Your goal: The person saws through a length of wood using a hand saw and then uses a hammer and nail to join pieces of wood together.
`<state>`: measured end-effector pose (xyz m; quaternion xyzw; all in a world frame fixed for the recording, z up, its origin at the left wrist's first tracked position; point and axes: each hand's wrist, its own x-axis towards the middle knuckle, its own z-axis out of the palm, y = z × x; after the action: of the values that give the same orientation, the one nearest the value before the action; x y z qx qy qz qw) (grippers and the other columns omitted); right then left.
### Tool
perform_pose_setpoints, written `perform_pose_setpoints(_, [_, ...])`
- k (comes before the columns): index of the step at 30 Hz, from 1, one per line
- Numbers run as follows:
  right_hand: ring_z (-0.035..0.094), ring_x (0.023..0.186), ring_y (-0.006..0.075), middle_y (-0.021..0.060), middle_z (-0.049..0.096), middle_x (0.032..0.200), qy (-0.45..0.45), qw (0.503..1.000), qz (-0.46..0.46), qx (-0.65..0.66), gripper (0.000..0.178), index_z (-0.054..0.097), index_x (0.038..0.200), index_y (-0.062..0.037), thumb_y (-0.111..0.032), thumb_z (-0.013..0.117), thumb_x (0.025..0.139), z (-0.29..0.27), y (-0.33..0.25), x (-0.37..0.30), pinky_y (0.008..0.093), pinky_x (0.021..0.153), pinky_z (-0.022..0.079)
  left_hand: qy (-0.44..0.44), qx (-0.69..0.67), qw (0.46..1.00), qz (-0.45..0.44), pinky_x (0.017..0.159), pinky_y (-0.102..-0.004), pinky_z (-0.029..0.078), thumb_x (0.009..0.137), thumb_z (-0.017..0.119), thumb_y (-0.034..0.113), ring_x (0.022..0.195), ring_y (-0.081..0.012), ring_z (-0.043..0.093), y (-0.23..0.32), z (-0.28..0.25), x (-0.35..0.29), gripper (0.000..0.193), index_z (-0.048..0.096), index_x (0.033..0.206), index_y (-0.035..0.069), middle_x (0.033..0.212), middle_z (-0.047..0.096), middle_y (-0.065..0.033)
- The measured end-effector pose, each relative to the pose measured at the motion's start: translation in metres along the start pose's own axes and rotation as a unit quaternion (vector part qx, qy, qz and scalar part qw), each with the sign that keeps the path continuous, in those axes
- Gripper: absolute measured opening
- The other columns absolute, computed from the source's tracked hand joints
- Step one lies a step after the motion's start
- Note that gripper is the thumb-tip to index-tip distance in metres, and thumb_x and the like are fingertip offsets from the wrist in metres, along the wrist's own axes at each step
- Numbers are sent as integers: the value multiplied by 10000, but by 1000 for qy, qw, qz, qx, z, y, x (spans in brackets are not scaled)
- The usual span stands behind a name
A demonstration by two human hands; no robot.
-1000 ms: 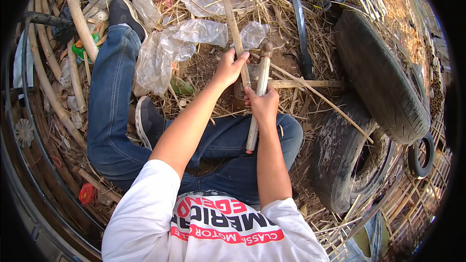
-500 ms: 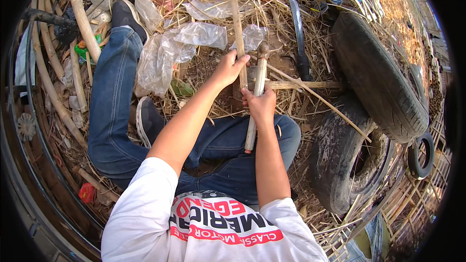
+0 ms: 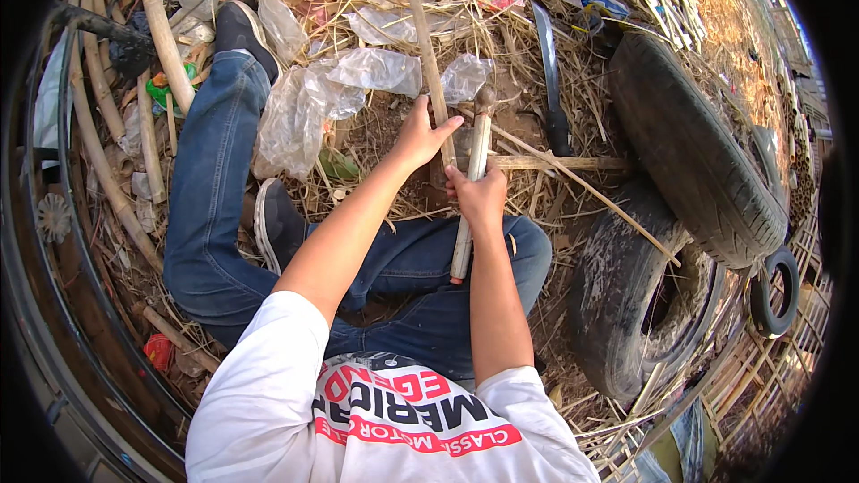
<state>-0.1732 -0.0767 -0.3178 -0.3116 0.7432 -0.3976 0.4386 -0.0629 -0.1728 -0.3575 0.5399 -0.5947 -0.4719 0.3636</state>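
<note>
My left hand (image 3: pixel 419 138) holds a long split bamboo strip (image 3: pixel 420 22) near its lower end. Its thumb lies across the strip, with the other fingers partly hidden behind. My right hand (image 3: pixel 481 195) is closed round the pale handle of a hammer (image 3: pixel 477 141), whose rounded dark metal head points away from me. The thumb side of that hand also touches the strip's near end. Beyond and to the right, a long-bladed knife (image 3: pixel 549 63) with a black handle lies on the straw.
Two worn tyres (image 3: pixel 693 156) lean together at my right, beside a small black ring (image 3: pixel 775 292). Clear plastic sheeting (image 3: pixel 309 112) lies in front. Bamboo poles (image 3: pixel 161 31) and a metal frame (image 3: pixel 94 304) run along the left. A bamboo stick (image 3: pixel 595 195) slants toward the tyres.
My left hand has shifted slightly left and its thumb has stretched out. The far end of the bamboo strip has swung left. My right hand stays nearly still with the hammer.
</note>
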Motion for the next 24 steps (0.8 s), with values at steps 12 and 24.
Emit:
perform_pose_setpoints(12, [655,565,161,118,669,708,-9,1000,-15,-17,260,574,931,56,-37,749,763,0,5,2,280,491,526,-133,278,901,304,1161,-537,153,728,596,126,1425,-318,231,5,-43,-44,528,587,1254,86,1496,364,-79])
perform_pose_setpoints(24, [670,563,166,130,685,713,-15,999,-13,44,308,593,969,79,-45,763,743,-1,4,2,277,493,527,-201,301,856,369,1169,-560,138,698,739,279,1387,-283,302,9,-47,-26,532,592,1190,145,1390,461,-51])
